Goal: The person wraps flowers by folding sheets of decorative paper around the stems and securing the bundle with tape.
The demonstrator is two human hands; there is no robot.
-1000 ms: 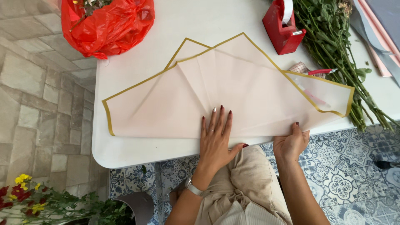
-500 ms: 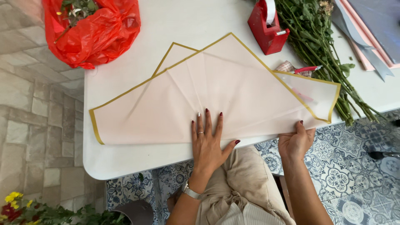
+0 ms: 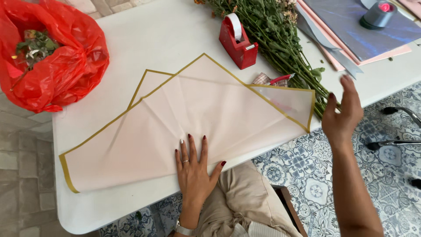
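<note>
Thin, matte pale-pink wrapping paper with a gold border lies folded into overlapping pointed layers, fanned across the near middle of the smooth white desk. The left hand presses flat on it, fingers spread. The right hand hovers open, empty, beside one bundle of green flower stems. One red plastic tape dispenser stands farther back.

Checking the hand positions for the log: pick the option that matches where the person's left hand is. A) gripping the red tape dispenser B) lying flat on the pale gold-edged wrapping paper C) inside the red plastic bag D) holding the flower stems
B: the left hand lies palm down, fingers spread, on the wrapping paper, far from the tape dispenser, red bag and flower stems.
</note>
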